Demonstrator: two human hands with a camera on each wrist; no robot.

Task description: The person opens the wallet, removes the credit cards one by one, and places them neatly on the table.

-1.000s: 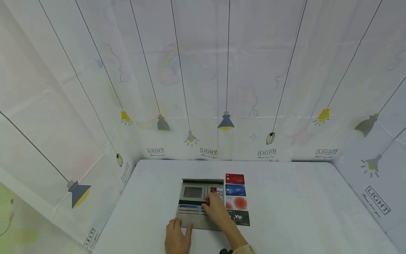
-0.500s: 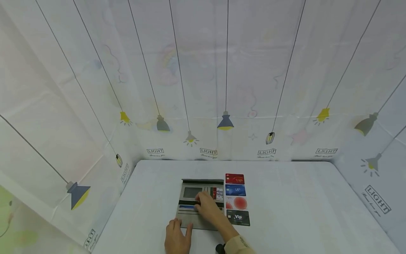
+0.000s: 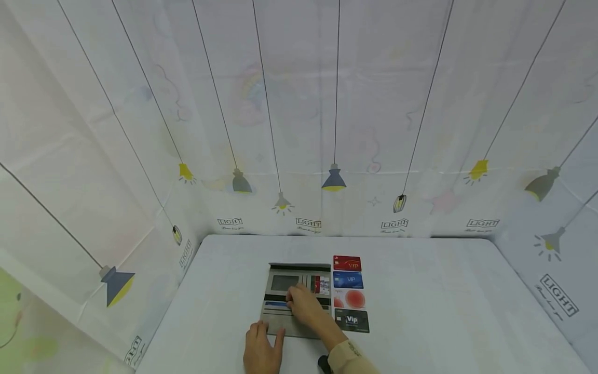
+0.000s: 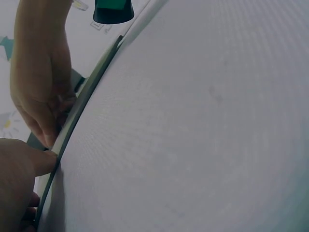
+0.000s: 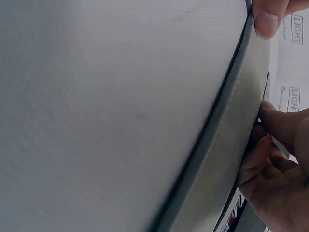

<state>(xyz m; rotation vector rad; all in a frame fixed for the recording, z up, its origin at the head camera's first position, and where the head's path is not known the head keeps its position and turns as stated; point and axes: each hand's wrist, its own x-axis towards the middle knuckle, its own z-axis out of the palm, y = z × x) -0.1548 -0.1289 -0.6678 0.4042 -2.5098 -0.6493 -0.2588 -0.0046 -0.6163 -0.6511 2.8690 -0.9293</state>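
The flat grey open wallet (image 3: 293,298) is lying near the desk's (image 3: 444,306) front edge. The left hand (image 3: 259,351) is pressing its near corner with straight fingers, while the right hand (image 3: 306,306) is pinching a blue card (image 3: 276,304) in a slot.

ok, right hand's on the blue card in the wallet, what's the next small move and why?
Probably slide the blue card out of its slot toward the right. The right hand has its fingertips on that card in the open wallet, the left hand presses the wallet's near edge flat, and four cards already lie in a column beside it.
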